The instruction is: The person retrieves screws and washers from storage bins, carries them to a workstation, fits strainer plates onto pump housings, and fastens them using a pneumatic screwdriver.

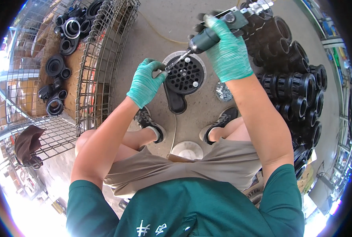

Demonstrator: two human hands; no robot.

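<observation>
My right hand [229,53], in a green knit glove, is wrapped round a dark green power driver [206,39]. The driver's long metal bit [182,59] slants down to the left. At the bit's tip, the thumb and forefinger of my gloved left hand [146,81] come together; whether a small fastener is between them is hidden. Below the tip sits a round black pump housing [178,103] with a perforated disc [184,74] and a side lobe pointing toward me. Two pale round fastener heads [195,84] show on the disc, and the bit meets its left rim.
A dish of loose metal screws [223,91] lies right of the housing. Black ribbed plastic parts [286,87] are stacked along the right. On the left stands a wire cage [100,59] with black ring-shaped fittings [55,65]. A yellowish hose [160,33] crosses the floor beyond.
</observation>
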